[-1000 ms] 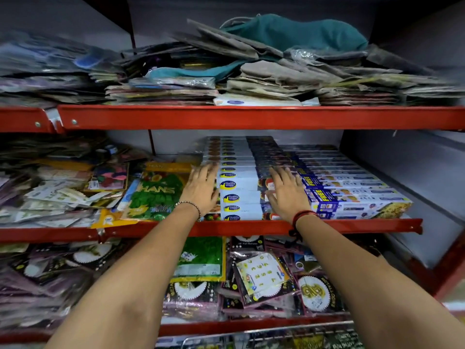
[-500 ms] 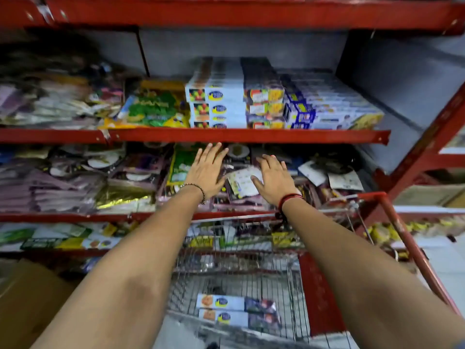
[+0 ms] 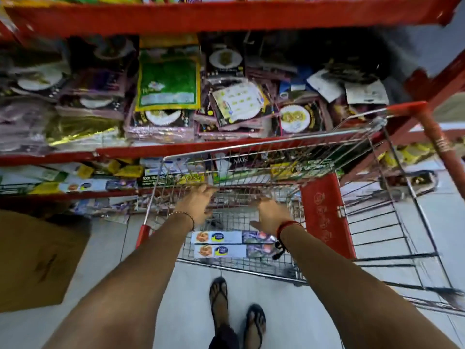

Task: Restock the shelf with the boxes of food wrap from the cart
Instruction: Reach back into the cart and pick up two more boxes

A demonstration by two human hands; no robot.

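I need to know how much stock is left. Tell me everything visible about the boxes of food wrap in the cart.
Two boxes of food wrap lie flat, side by side, on the wire floor of the cart. Each is long and slim, apparently cardboard, white with a food photo, a blue-yellow oval logo and a dark purple end. Both look closed. The left hand and right hand reach above them, touching neither.

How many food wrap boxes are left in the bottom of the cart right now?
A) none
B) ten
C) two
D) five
C: two food wrap boxes lie side by side on the wire floor of the cart, below the open left hand and right hand, which hold nothing.
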